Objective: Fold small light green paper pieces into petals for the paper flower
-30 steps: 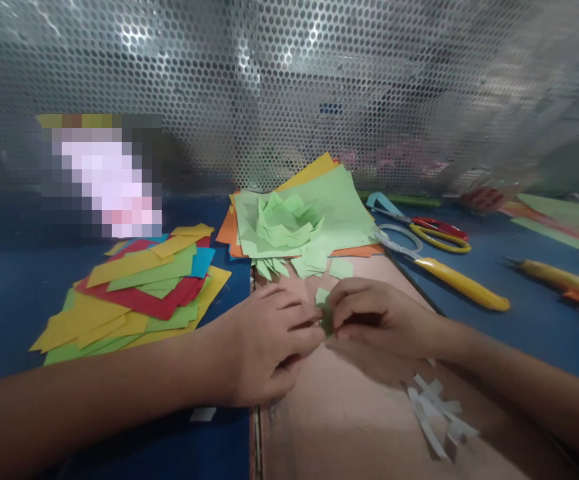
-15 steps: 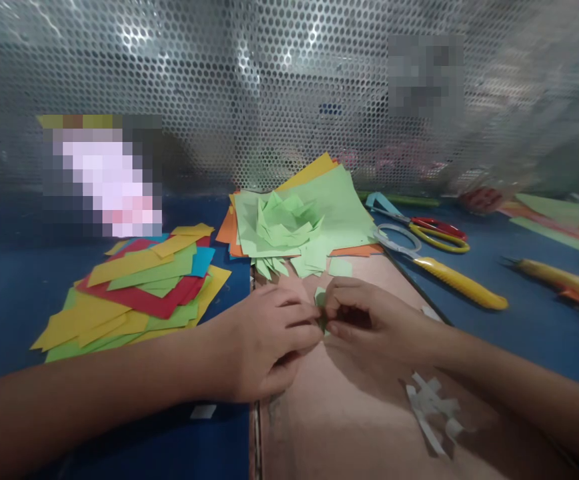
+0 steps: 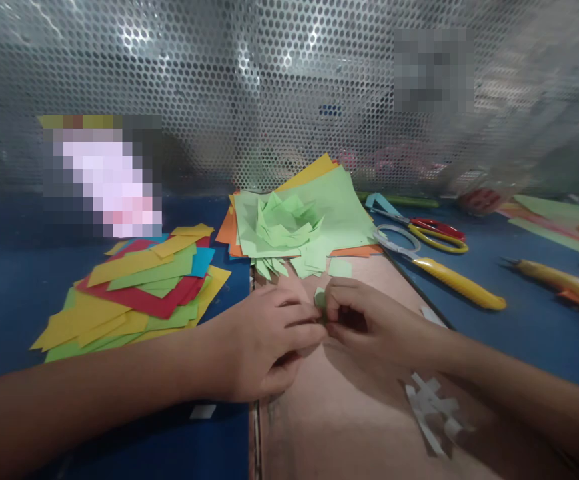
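The small green paper piece (image 3: 320, 297) lies between the two hands, just over the brown board (image 3: 314, 433). Right hand (image 3: 387, 323): thumb and fingertip drawn together, apparently pinching the piece at its near end. Left hand (image 3: 274, 343): fingers curled and close beside the piece; whether this grip pinches it or merely steadies it cannot be told.

Step in hand, as judged: fine shaping of the piece by the fingertips, probably a fold or crease. The next move would call for keeping the edges aligned and pressing evenly, without tearing the paper.

Beyond the hands, loose green cuttings (image 3: 312, 262) lie in front of the green petalled paper form (image 3: 289, 230), which sits on a light green sheet (image 3: 347, 200). White paper strips (image 3: 429, 403) lie on the board near the right forearm.

Not verifiable: the lower part of the piece, covered by fingers; any crease in it. The yellow tool (image 3: 564, 283) on the blue worktop (image 3: 229, 447) is cut off at the right edge. Two areas behind are pixelated; the perforated screen (image 3: 289, 80) obscures whatever stands beyond.
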Tool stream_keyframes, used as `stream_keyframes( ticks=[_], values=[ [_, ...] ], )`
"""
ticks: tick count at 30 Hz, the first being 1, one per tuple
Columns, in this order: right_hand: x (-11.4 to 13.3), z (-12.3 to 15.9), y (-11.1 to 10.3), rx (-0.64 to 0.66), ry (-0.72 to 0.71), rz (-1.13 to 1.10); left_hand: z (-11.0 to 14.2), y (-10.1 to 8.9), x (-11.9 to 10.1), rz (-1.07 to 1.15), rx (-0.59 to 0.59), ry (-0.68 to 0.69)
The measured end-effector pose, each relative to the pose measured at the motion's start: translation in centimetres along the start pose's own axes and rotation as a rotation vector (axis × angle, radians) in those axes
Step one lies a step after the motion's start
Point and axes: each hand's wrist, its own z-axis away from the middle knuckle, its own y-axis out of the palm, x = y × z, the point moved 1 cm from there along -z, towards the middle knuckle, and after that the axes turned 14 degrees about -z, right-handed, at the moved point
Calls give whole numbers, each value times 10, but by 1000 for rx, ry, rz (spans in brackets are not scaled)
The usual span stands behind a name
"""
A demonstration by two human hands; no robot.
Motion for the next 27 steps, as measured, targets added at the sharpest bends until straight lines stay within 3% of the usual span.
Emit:
stream_keyframes(
  ticks=[10, 18, 22, 27],
  values=[
    [0, 0, 1, -1, -6, -14, 0, -1, 0, -50, 38, 0],
    [-5, 2, 4, -41, 114, -91, -1, 1, 0, -91, 28, 5],
    [-7, 1, -1, 22, 167, -188, -1, 0, -1, -90, 54, -2],
    [-8, -1, -14, 157, 29, -190, 0, 1, -1, -84, 59, -14]
  ],
)
